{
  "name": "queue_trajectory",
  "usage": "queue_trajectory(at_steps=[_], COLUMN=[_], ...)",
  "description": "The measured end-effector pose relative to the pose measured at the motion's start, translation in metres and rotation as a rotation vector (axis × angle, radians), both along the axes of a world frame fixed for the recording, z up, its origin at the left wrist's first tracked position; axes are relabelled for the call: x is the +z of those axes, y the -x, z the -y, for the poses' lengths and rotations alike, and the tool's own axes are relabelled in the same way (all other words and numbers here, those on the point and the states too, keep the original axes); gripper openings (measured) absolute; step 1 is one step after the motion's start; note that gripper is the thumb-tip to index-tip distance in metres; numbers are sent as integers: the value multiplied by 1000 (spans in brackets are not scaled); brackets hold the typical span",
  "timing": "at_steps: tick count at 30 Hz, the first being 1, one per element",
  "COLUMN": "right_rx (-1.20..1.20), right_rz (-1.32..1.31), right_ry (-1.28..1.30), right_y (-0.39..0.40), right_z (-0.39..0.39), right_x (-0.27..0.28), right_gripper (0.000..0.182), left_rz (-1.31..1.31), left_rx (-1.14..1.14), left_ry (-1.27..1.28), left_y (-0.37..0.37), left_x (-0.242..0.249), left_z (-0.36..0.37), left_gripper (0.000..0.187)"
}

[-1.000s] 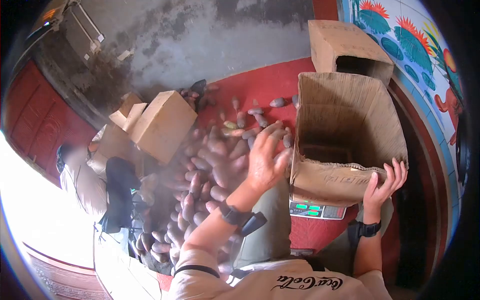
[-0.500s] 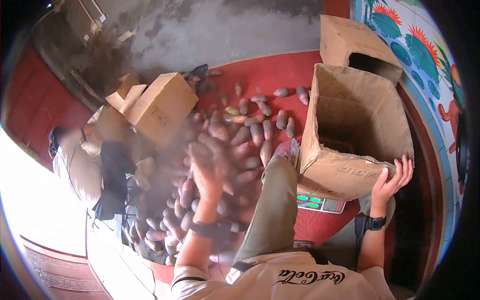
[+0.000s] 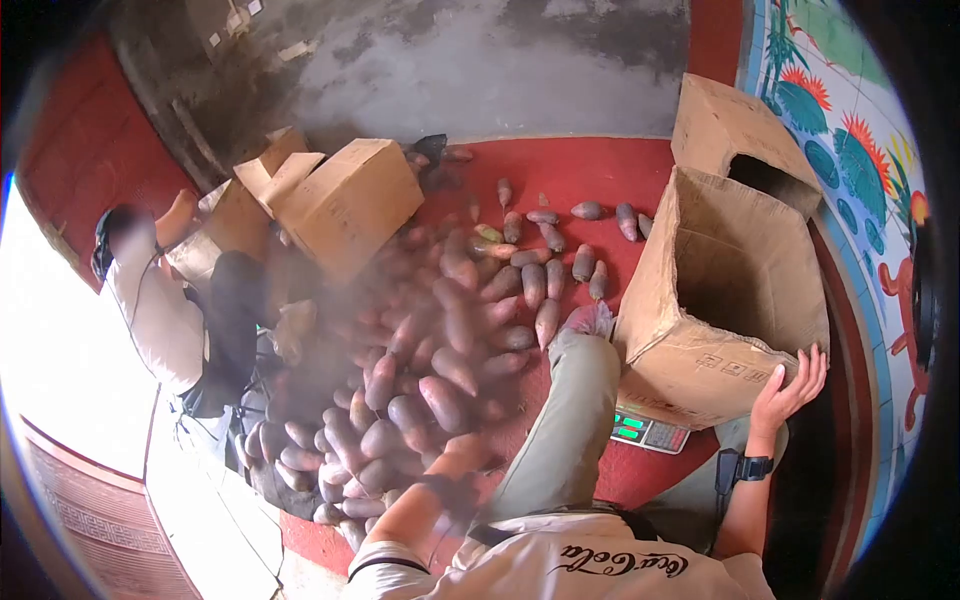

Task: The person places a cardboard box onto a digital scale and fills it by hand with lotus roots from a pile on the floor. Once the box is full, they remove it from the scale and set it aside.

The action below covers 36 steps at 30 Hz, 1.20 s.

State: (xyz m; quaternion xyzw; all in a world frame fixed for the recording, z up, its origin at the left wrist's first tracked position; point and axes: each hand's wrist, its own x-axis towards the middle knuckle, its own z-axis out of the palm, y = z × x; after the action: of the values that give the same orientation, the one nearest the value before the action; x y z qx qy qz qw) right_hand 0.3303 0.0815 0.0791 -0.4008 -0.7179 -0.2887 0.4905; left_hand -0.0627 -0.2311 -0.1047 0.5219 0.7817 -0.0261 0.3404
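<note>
My right hand (image 3: 790, 387) grips the near right rim of a large open cardboard box (image 3: 720, 365), with its fingers bent over the edge. The box rests on a digital scale (image 3: 650, 432) that shows green digits. My left hand (image 3: 468, 453) is low beside my knee, at the near right edge of a pile of plump, purplish-red root vegetables (image 3: 448, 400). Motion blur smears its fingers, so whether it holds anything cannot be made out. The inside of the box is in shadow and its bottom is hidden.
Another cardboard box (image 3: 740, 140) with a hand hole stands behind the open one. At left, another person (image 3: 155, 310) sits near open cardboard boxes (image 3: 350, 205). Several loose roots (image 3: 583, 262) lie on the red floor (image 3: 600, 160). A painted tile wall (image 3: 855, 170) runs along the right.
My left hand has swung from above the middle of the pile down toward my body. My right hand stays on the box rim. The whole view has shifted slightly.
</note>
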Motion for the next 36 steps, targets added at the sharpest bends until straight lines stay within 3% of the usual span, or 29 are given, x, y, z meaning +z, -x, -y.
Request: queue_trajectory(at_steps=[3, 8, 12, 14, 20, 26, 28, 30, 33, 36], right_rx=[-10, -21, -36, -37, -107, -200, -230, -237, -266, -299], right_rz=[16, 38, 70, 81, 55, -26, -69, -104, -149, -190], right_ry=[1, 17, 21, 40, 33, 150, 217, 271, 355, 416], right_y=[0, -1, -1, -2, -22, -61, -73, -84, -89, -91], right_z=[0, 6, 10, 13, 25, 25, 20, 17, 10, 10], right_x=[0, 4, 8, 10, 4, -16, -27, -34, -39, -40], right_gripper=[37, 40, 41, 43, 48, 48, 47, 47, 47, 46], left_rz=[-11, 73, -53, -72, -112, -218, -211, -199, -161, -207], left_rx=[-131, 240, 498, 577, 808, 797, 811, 832, 921, 894], left_ry=[113, 69, 78, 44, -46, -192, -245, -323, -302, -442], left_y=[5, 8, 10, 18, 22, 31, 35, 41, 43, 50], left_x=[-86, -97, -86, -111, -115, -137, -137, -146, -119, -133], left_z=[31, 74, 82, 92, 92, 84, 77, 69, 41, 31], left_gripper=[44, 51, 54, 49, 34, 45, 66, 69, 68, 67])
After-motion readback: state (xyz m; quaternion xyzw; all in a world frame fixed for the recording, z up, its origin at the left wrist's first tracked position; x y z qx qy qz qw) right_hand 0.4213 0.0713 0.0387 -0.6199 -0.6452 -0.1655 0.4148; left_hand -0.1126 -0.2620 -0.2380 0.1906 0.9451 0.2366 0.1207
